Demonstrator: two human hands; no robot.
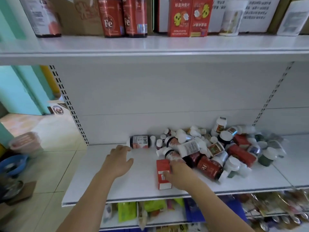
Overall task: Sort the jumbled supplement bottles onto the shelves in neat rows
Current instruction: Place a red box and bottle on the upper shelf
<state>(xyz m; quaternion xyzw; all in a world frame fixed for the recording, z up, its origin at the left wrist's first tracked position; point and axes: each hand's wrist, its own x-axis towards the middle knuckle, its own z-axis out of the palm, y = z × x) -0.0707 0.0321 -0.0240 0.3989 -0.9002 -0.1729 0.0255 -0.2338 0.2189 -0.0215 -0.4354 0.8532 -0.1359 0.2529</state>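
**Red box gripped beside the heap**

The right hand [179, 174] curls round a red box [161, 165] on the middle shelf [133, 181], just left of the jumbled bottles [215, 149]. The left hand [119, 160], fingers spread (holding nothing), is near a lone bottle [139, 141] lying farther back.

A white metal shelving unit [158, 91] with slotted uprights fills the view. Left of it, a turquoise wall [20, 91] meets a pale glossy tiled floor [55, 158] — there a pink plastic bin [25, 143] stands.
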